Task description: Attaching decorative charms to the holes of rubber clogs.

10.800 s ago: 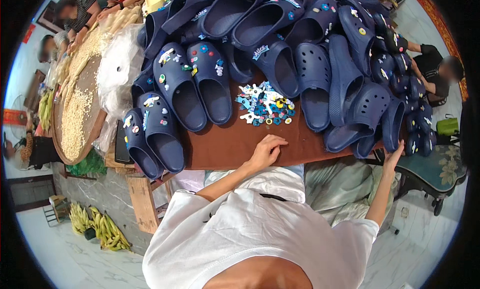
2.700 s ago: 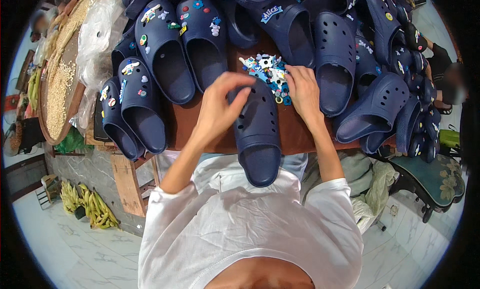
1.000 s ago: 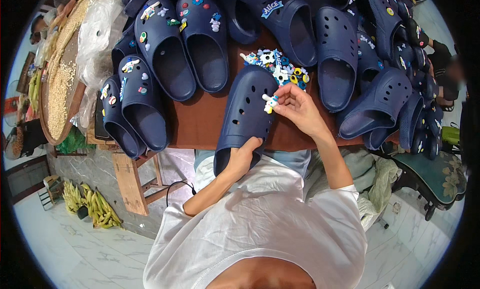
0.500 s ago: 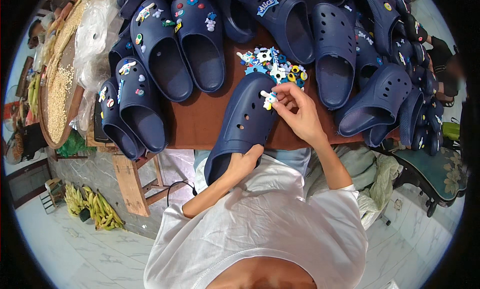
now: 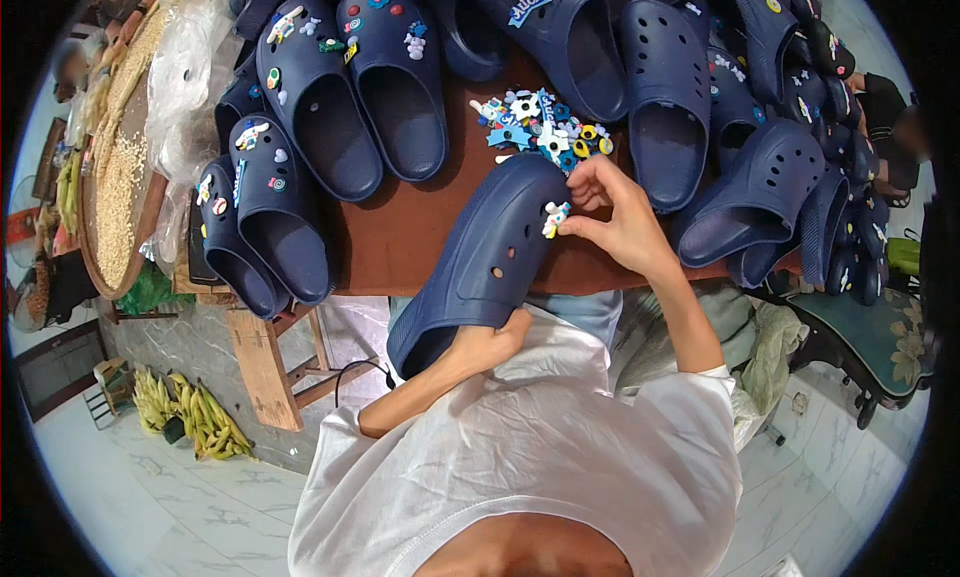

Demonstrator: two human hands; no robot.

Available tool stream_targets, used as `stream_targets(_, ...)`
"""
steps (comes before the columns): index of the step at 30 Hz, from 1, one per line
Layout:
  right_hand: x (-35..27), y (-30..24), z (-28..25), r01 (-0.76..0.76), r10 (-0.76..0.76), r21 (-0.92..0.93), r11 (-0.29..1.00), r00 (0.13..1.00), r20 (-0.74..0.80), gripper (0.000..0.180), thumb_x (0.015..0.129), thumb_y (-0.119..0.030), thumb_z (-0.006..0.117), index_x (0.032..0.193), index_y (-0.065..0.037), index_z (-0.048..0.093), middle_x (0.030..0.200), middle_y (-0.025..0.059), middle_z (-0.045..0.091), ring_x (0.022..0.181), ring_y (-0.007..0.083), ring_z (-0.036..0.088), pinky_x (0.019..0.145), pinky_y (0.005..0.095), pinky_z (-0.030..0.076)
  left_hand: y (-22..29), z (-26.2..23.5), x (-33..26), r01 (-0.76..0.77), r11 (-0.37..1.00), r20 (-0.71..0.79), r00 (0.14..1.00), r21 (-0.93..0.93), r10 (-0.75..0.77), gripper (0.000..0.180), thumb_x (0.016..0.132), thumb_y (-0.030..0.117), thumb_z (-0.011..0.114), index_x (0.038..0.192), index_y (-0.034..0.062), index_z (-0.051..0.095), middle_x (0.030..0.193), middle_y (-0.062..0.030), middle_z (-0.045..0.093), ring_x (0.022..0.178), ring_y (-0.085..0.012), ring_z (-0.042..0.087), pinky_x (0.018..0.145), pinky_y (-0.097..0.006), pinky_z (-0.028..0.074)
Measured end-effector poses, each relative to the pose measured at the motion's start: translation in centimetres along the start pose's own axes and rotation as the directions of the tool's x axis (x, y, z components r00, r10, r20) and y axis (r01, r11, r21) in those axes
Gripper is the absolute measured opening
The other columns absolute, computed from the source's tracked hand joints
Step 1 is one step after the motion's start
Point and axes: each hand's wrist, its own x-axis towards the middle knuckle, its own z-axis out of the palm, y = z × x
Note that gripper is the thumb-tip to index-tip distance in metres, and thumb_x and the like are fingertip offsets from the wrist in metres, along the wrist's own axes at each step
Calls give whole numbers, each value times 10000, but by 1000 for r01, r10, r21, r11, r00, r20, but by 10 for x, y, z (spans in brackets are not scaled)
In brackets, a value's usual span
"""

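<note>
A navy clog (image 5: 478,242) with holes in its upper is tilted in front of me, toe pointing away. My left hand (image 5: 490,345) grips it at the heel opening, fingers partly hidden inside. A small white shoe charm (image 5: 555,218) with blue and yellow parts sits against the right side of the toe. My right hand (image 5: 615,212) is closed at that spot, thumb on the charm and fingers curled by the clog's edge. Just beyond the toe lies a pile of loose shoe charms (image 5: 545,127) in white, blue, yellow and black.
Several decorated navy clogs (image 5: 405,82) stand at the left on the brown tabletop (image 5: 390,242). Undecorated clogs (image 5: 665,107) are at the right. Farther left are a clear plastic bag (image 5: 185,87) and a tray of pale grains (image 5: 120,207). A wooden stool (image 5: 262,367) stands below the table.
The clog has turned its right side more toward the right, and its heel has shifted left. My right hand and the charm have moved slightly right and nearer, with the thumb now lower.
</note>
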Motion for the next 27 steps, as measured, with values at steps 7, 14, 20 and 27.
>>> stream_targets(7, 2, 7, -10, -58, 38, 144, 988, 990, 138, 737, 703, -107, 885, 1345, -60, 525, 1281, 90, 581, 1119, 214, 580, 911, 347, 524, -4, -11, -9, 1, 990, 207, 978, 138, -30, 221, 796, -5, 609, 1016, 9, 619, 888, -47, 595, 762, -154, 569, 660, -325, 479)
stream_targets(14, -29, 19, 23, -7, 8, 86, 996, 1000, -18, 689, 792, -178, 842, 1378, -42, 509, 1244, 115, 565, 1134, 233, 575, 887, 344, 519, 18, -15, -10, 457, 847, 49, 885, -271, -462, 456, 754, -46, 614, 1206, 9, 595, 1072, -68, 636, 959, -193, 608, 832, -332, 502)
stream_targets(20, -51, 24, 60, 253, -351, -374, 892, 909, -223, 394, 823, -147, 784, 1196, -77, 680, 1213, 144, 572, 1077, 324, 590, 873, 401, 523, -5, -22, -5, 445, 672, 136, 877, -592, -461, 568, 753, -63, 591, 1312, 27, 550, 1190, -76, 629, 1071, -204, 597, 942, -341, 486)
stream_targets(27, -48, 26, 53, 219, -287, -263, 940, 922, -259, 339, 875, -75, 712, 1209, -39, 665, 1195, 153, 604, 1069, 317, 609, 873, 386, 521, -6, -18, 3, 397, 584, 132, 887, -708, -443, 556, 833, 3, 606, 1377, 24, 494, 1263, -87, 602, 1131, -195, 583, 985, -334, 472)
